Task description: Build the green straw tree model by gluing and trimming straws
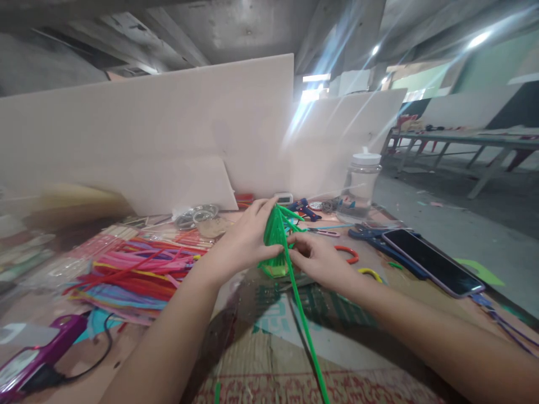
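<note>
A green cone-like piece made of pipe cleaners [275, 241] stands at the middle of the table. My left hand [250, 235] is wrapped round its left side, with the thumb across the front. On the right, my right hand [309, 255] pinches a long green pipe cleaner [304, 317] that runs from the top of the cone down toward the front edge of the view. A few green ends stick out to the right near the top. The fingertips of my left hand behind the cone are partly hidden.
Colourful pipe cleaners [138, 269] lie at left, near a purple power strip [54, 342]. Behind are a blue glue gun [306, 209] and a clear bottle [361, 182]. At right are orange-handled scissors [349, 255], blue pliers [391, 249] and a phone [433, 261].
</note>
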The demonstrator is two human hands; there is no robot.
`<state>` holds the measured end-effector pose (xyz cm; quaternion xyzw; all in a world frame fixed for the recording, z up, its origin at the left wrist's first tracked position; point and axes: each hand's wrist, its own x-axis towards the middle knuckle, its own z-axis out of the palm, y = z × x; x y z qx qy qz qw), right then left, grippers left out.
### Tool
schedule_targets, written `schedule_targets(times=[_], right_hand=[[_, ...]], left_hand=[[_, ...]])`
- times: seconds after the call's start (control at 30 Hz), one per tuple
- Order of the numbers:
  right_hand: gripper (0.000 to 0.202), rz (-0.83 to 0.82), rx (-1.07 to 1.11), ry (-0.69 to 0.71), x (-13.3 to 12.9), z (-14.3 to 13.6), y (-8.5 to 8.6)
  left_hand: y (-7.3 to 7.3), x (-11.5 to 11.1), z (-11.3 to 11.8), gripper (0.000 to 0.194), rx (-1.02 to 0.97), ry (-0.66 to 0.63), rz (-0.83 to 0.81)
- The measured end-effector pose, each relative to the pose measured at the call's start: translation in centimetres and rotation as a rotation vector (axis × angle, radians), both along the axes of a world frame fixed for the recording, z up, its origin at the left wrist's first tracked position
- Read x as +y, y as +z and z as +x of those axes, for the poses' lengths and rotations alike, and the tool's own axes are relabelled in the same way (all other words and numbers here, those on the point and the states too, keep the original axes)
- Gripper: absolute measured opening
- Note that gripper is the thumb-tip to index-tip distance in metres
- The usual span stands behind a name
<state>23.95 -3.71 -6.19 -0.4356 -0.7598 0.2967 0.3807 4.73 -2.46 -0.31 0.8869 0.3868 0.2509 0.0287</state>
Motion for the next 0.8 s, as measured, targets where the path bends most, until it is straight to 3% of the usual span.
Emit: schedule_targets(times=[0.23, 0.4, 0.8], right_hand=[[0.014, 0.0, 0.024, -0.085, 0.17, 0.32, -0.18], [0.016, -0.017, 0.099, -0.048, -0.01, 0.25, 0.01], [0.016, 0.061, 0.018, -0.086, -0.24, 0.15, 0.29]], left_hand=[[-0.26, 0.32, 0.16, 0.089, 0.013, 0.008, 0.057], [-0.11, 0.32, 0.18, 0.088, 0.011, 0.017, 0.039], [-0.09, 0.18, 0.29, 0.087, -0.014, 0.019, 0.026]])
